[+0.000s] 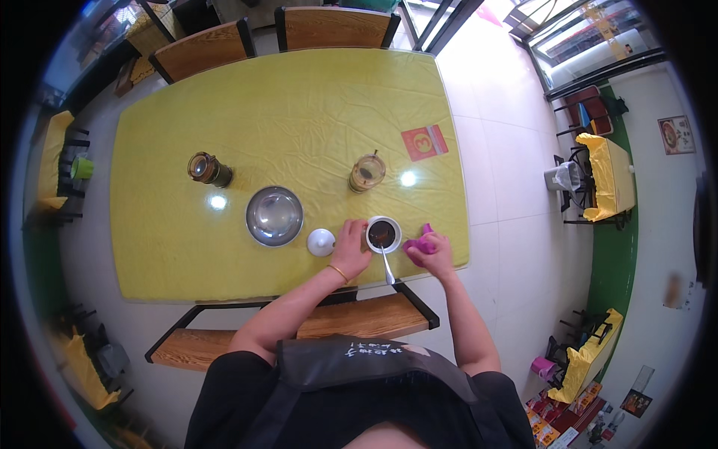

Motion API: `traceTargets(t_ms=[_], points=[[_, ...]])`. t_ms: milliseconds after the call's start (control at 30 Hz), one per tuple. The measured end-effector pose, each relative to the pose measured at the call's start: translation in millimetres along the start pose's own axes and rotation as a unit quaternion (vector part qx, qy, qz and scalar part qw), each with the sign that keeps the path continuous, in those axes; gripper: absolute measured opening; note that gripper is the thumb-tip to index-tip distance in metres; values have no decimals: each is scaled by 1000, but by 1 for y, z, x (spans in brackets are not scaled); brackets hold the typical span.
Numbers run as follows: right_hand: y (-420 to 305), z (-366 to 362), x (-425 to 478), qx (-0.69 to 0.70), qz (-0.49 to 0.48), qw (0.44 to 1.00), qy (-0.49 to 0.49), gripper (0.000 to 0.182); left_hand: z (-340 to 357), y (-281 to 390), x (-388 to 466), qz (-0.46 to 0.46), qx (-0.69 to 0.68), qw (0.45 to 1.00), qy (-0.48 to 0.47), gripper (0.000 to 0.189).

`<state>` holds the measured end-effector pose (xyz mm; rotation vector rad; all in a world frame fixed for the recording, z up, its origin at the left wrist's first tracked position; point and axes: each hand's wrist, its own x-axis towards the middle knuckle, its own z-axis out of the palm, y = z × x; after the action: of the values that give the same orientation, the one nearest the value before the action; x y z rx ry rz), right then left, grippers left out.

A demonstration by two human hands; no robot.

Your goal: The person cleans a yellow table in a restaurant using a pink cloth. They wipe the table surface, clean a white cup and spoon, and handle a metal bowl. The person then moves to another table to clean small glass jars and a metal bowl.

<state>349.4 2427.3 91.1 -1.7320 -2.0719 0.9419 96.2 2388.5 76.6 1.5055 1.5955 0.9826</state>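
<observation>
My left hand (350, 250) is against the left side of a white condiment jar (369, 242), fingers and thumb about its wall. Dark sauce or seasoning (381, 231) fills much of the lidless jar, and a metal spoon (387, 269) leans in it with its handle towards me. A magenta cloth (415, 250) is bunched in my right hand (438, 255), just right of the jar. The jar's white knobbed lid (321, 243) lies left of my left hand. Beyond it sits a round stainless-steel dish (274, 216).
Two glass cruets (367, 171) (210, 170) with dark contents stand farther back on the yellow-covered table (280, 112). A red numbered card (424, 142) lies near its right edge. Wooden-topped benches or chairs (364, 315) stand before me, with wooden chairs (336, 28) at the far side.
</observation>
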Motion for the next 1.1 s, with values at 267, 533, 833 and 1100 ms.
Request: traceTargets(t_ms=[267, 533, 833, 1100], points=[[4, -25, -11, 620, 271, 732, -74, 38, -6, -7, 4, -32, -15, 998, -53, 49], [-13, -17, -10, 672, 297, 677, -40, 23, -19, 3, 18, 74, 57, 990, -105, 77], [-52, 24, 6, 296, 51, 940, 163, 12, -19, 4, 30, 109, 69, 981, -147, 84], [-75, 10, 9, -131, -192, 972, 41, 23, -20, 14, 38, 101, 105, 974, -172, 84]])
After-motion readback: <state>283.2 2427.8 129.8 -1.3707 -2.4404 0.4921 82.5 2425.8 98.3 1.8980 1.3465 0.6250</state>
